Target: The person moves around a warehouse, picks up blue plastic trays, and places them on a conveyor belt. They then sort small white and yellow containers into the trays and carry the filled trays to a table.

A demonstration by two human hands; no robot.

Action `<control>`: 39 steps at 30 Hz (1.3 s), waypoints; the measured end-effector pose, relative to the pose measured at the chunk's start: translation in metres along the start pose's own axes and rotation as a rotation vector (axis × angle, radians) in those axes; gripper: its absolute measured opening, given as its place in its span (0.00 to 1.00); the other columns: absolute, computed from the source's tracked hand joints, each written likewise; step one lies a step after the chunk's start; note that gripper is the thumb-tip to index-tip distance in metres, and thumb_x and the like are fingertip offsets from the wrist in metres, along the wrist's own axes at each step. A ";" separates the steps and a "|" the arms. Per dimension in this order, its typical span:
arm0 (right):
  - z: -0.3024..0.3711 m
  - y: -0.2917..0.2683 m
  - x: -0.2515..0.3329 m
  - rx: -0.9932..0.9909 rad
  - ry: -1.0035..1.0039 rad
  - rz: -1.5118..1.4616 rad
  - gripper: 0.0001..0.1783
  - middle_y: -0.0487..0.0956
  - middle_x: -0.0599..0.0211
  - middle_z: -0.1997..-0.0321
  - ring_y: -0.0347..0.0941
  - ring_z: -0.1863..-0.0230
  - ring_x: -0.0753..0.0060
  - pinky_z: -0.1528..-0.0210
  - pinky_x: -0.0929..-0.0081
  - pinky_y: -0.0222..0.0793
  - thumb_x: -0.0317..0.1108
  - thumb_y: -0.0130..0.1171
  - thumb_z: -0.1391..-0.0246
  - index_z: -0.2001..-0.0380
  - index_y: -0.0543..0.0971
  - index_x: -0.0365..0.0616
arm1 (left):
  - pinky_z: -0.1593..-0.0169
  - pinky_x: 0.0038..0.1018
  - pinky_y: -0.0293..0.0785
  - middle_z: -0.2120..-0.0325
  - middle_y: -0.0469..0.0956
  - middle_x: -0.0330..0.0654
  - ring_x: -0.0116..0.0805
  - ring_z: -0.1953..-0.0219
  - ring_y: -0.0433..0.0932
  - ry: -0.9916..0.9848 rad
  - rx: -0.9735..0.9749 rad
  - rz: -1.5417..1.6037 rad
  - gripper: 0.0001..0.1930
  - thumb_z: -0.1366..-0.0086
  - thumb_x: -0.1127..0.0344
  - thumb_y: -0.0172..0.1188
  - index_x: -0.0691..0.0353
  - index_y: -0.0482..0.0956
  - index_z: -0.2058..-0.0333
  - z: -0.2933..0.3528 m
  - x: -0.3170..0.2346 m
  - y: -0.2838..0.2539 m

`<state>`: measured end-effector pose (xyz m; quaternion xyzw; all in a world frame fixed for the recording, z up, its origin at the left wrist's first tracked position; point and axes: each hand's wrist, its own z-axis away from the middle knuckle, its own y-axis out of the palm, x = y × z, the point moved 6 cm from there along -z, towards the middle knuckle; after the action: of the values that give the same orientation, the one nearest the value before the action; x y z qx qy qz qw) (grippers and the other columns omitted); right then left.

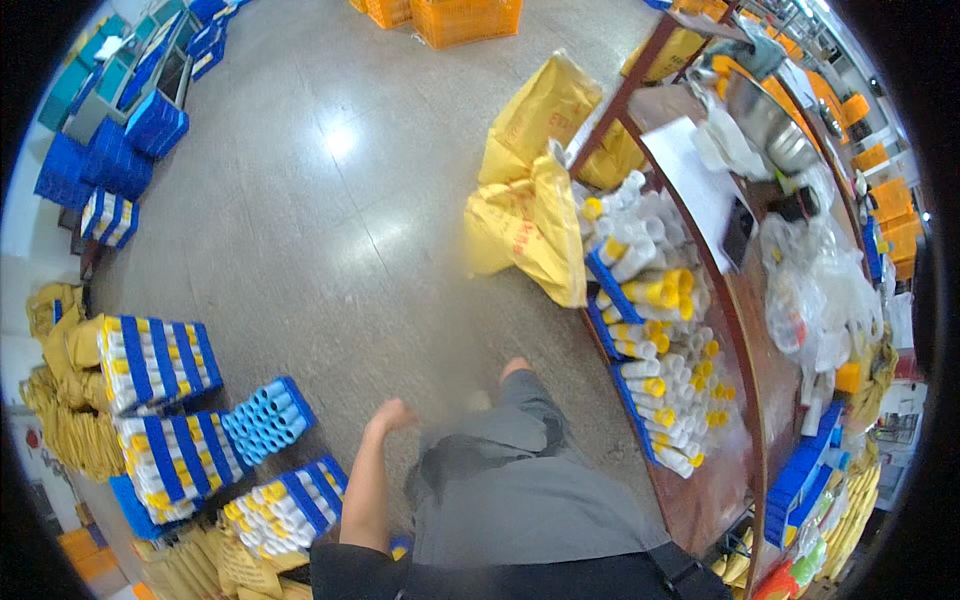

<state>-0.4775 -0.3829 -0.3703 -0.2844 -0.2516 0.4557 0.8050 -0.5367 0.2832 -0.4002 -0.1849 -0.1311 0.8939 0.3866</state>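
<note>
My left hand (pixel 398 415) hangs beside my grey shorts (pixel 500 470), above the floor, with nothing seen in it. Its fingers are too small and blurred to tell how they are held. My right hand does not show. Nearest on the left are stacks of white and yellow tubes (pixel 275 508) with blue bands, and a block of light blue tubes (pixel 265 420). To my right, many white and yellow tubes (pixel 660 390) lie piled on a brown shelf, with blue strips along its edge.
Yellow sacks (pixel 530 215) stand at the shelf's far end. A brown table (pixel 765 370) on the right bears clear plastic bags (pixel 815 280) and a metal bowl (pixel 770 120). Blue bins (pixel 155 125) line the far left, and orange crates (pixel 465 20) sit ahead on the grey floor (pixel 330 230).
</note>
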 end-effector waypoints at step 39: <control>-0.431 0.079 2.157 0.304 -0.312 0.494 0.41 0.79 0.49 0.44 0.75 0.44 0.54 0.40 0.58 0.67 0.56 0.72 0.54 0.46 0.77 0.32 | 0.53 0.30 0.74 0.54 0.80 0.43 0.32 0.54 0.78 0.270 -0.986 1.277 0.22 0.30 0.54 0.55 0.63 0.74 0.45 -0.559 0.597 -1.658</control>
<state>0.7503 1.4437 -0.4171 -0.1404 -0.2243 0.7077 0.6551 0.3928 1.8814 -0.4128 -0.4788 -0.3310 0.7515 -0.3106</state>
